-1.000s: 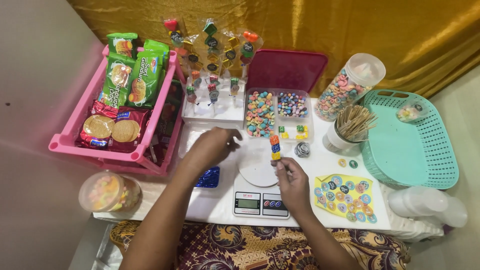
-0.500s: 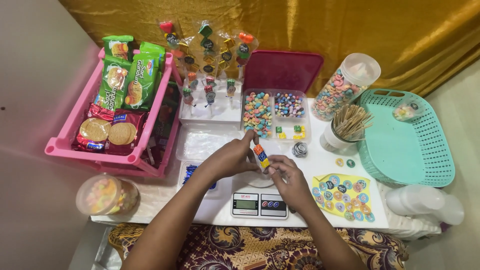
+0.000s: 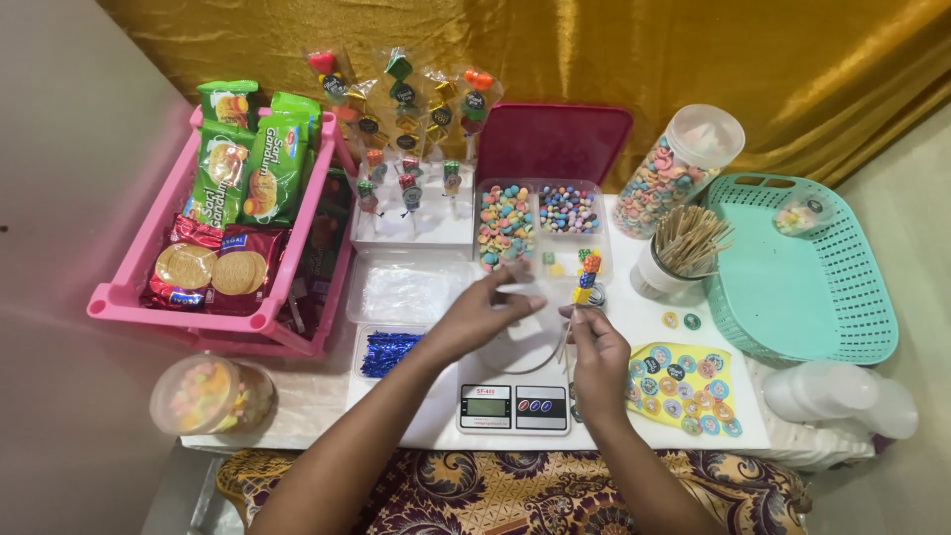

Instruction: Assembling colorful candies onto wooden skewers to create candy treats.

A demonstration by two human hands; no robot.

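The right hand [image 3: 600, 349] pinched a thin skewer [image 3: 580, 302] threaded with coloured candies, held upright above the scale [image 3: 513, 401]. The left hand [image 3: 487, 312] reached in beside it, fingers closed on something small that could not be made out. Behind them sat a clear divided box [image 3: 540, 223] of mixed candies with a red lid [image 3: 552, 144]. At far left a pink basket [image 3: 213, 322] held green biscuit packs [image 3: 248, 163] and red ones [image 3: 213, 266] showing round biscuits. To the right lay a yellow sticker sheet [image 3: 684, 384] of round labels, a cup of sticks [image 3: 679, 253] and a teal tray [image 3: 802, 272]. A tub of blue twist ties [image 3: 388, 352] sat left of the scale.
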